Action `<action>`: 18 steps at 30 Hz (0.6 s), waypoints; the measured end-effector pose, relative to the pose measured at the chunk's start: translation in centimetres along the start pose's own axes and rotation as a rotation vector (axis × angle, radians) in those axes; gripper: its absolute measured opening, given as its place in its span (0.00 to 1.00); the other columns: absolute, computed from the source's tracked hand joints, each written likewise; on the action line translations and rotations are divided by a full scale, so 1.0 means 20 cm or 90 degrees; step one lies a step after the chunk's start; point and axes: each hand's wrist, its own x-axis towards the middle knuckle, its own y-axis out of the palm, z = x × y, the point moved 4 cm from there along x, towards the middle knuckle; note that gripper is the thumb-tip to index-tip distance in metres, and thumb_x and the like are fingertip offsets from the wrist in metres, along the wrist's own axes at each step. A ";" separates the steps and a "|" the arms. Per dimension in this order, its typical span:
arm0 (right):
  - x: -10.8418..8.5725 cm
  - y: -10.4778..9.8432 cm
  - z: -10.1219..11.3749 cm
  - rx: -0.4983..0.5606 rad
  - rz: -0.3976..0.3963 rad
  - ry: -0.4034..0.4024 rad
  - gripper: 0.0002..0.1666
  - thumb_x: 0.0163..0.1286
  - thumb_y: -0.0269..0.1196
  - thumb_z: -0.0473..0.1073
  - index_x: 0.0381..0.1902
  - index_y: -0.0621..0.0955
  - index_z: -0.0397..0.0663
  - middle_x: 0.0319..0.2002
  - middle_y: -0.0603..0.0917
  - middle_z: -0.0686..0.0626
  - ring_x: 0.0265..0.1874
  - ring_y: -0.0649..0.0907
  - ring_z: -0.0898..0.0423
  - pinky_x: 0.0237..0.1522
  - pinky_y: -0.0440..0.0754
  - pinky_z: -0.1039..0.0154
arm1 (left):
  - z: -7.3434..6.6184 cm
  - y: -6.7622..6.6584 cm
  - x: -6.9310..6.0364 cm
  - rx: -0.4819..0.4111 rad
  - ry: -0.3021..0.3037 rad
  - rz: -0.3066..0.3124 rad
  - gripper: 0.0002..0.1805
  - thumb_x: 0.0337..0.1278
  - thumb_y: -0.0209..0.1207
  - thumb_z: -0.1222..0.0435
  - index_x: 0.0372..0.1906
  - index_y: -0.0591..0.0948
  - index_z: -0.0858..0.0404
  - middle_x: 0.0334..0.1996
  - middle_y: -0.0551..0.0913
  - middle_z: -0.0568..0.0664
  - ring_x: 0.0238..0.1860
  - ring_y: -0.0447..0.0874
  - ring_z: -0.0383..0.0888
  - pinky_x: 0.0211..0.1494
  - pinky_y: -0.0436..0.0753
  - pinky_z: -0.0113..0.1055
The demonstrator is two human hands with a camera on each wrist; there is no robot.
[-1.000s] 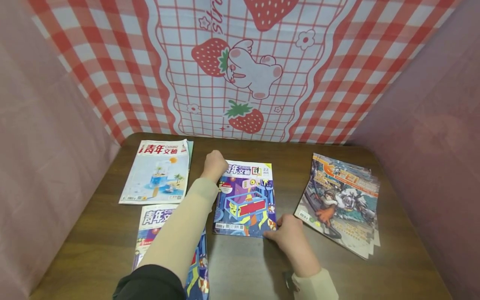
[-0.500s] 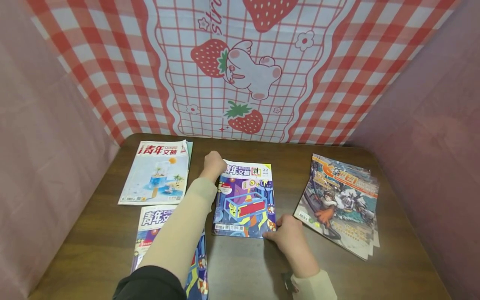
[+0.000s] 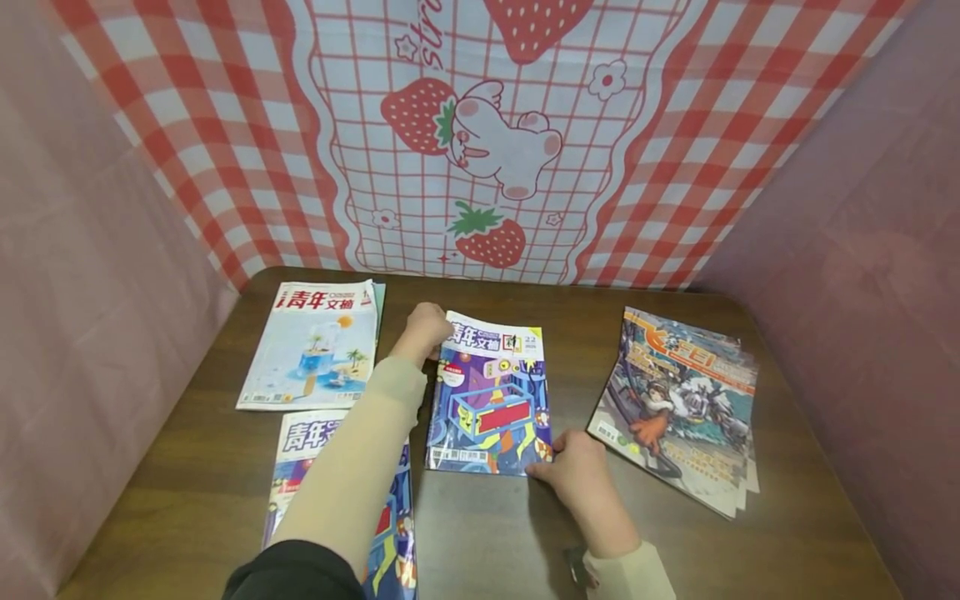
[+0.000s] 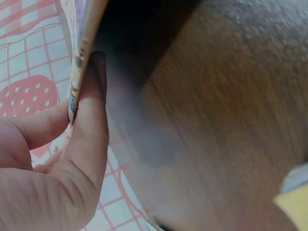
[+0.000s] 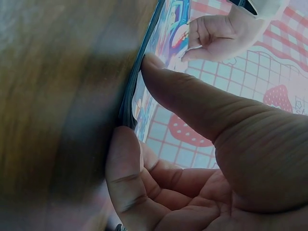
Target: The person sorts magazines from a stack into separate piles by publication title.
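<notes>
A purple-blue magazine lies at the middle of the table in the head view. At its upper left corner my left hand pinches the edge, and that corner is lifted a little. The left wrist view shows the magazine's edge between the thumb and a finger of the left hand. My right hand holds the lower right corner. Seen from the right wrist, the thumb lies along one side of the corner and the curled index finger against the other; the other fingers of this hand are curled.
Left on the brown table lies a white magazine over another. Below it, a second purple magazine is partly hidden under the left forearm. A fanned pile of comic magazines lies right. A checked strawberry cloth hangs behind.
The left hand has shifted slightly left, and the magazine's upper left corner has risen a little. The right hand has stayed at the lower right corner.
</notes>
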 end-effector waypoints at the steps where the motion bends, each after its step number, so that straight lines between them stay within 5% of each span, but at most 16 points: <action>1: 0.00 0.00 0.00 0.002 -0.001 -0.001 0.28 0.40 0.85 0.47 0.28 0.80 0.35 0.24 0.79 0.47 0.27 0.78 0.47 0.36 0.80 0.47 | 0.00 0.00 -0.01 -0.024 -0.003 0.010 0.10 0.53 0.52 0.79 0.26 0.66 0.63 0.21 0.65 0.50 0.16 0.66 0.41 0.18 0.78 0.35; 9: -0.01 0.00 -0.01 0.036 -0.004 -0.009 0.28 0.42 0.84 0.46 0.32 0.81 0.33 0.22 0.81 0.51 0.27 0.80 0.49 0.37 0.80 0.48 | 0.04 -0.02 -0.04 -0.166 -0.006 0.059 0.11 0.67 0.55 0.76 0.32 0.66 0.64 0.18 0.59 0.47 0.14 0.55 0.38 0.17 0.62 0.30; 18: 0.01 -0.03 -0.03 0.077 0.006 -0.007 0.30 0.56 0.78 0.46 0.45 0.81 0.26 0.27 0.85 0.45 0.31 0.84 0.46 0.41 0.82 0.45 | 0.04 -0.05 -0.06 -0.248 -0.022 0.101 0.06 0.71 0.57 0.72 0.39 0.70 0.64 0.27 0.77 0.54 0.20 0.76 0.42 0.23 0.78 0.34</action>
